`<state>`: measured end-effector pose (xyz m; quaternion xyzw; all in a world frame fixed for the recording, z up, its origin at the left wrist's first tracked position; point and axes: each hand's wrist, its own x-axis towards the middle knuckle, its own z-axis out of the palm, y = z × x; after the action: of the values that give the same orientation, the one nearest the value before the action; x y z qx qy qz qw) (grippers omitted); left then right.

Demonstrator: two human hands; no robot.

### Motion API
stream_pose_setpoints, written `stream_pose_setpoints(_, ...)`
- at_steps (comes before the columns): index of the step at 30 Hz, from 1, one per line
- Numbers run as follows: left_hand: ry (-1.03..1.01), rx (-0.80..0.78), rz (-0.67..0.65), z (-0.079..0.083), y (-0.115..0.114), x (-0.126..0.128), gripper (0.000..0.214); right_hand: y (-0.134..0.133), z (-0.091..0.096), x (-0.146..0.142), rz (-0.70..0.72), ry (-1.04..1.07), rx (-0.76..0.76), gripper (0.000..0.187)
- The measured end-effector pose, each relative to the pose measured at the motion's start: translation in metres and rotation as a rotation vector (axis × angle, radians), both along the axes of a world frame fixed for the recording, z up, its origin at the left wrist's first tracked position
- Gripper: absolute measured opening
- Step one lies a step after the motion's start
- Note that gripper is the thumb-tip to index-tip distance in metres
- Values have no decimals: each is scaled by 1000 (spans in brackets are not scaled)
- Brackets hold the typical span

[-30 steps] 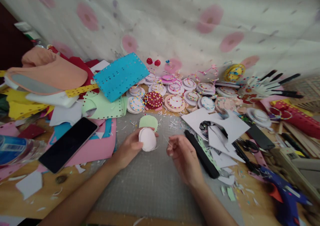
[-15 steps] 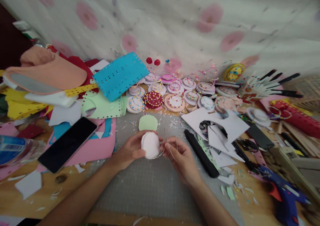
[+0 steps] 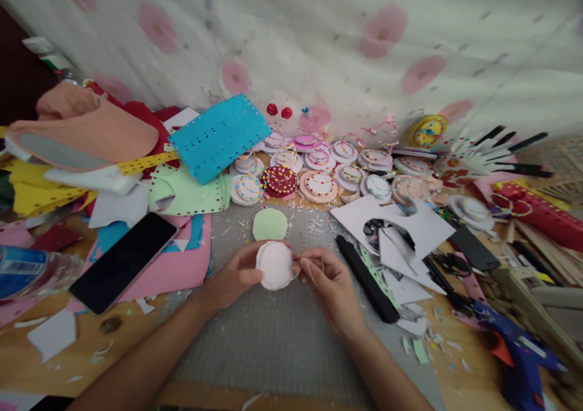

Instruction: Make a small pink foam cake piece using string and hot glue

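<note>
Between thumb and fingers my left hand (image 3: 237, 277) grips a round white disc (image 3: 276, 266), its flat face turned up toward me. At the disc's right edge, my right hand (image 3: 328, 283) pinches a thin pale thread (image 3: 311, 269), which loops over the fingers and runs along the disc's rim. Whether a needle is among those fingertips is too small to tell. Just beyond the disc, a light green round piece (image 3: 269, 224) lies on the grey cutting mat (image 3: 255, 344).
Rows of small decorated hats (image 3: 319, 185) stand at the back. On the left lie a phone (image 3: 124, 262), a plastic bottle (image 3: 36, 271) and coloured sheets. To the right are a black box cutter (image 3: 367, 280), white offcuts (image 3: 401, 229) and a blue glue gun (image 3: 519, 350).
Both hands stay nearly in place. The disc has tilted and shifted slightly, showing a little more of its face, and the thread loop by my right hand has become smaller.
</note>
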<state>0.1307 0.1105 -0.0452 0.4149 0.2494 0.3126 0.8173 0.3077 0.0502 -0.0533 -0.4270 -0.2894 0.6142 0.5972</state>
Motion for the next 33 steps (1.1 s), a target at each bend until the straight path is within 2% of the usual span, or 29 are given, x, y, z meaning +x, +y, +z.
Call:
stream_pose_setpoints(5, 29, 4, 25, -5, 0, -1, 58, -1, -1, 0, -33, -105, 13, 16)
stream_pose_setpoints(9, 73, -10, 46, -9, 0, -2, 42, -1, 1, 1, -53, -98, 24, 14)
stream_pose_setpoints(14, 99, -20, 103, -7, 0, 0, 28, 1, 3, 2, -110, -52, 10, 16)
stream_pose_setpoints(18, 142, -22, 156, -6, 0, 0, 28, 1, 3, 2, -95, -37, -9, 15)
stream_pose_setpoints(26, 187, 8, 166, -13, 1, -2, 35, 1, 2, 1, -92, -37, -12, 17)
stream_pose_setpoints(33, 193, -19, 140, -8, 3, -1, 36, 2, 4, 0, -161, -238, 11, 18)
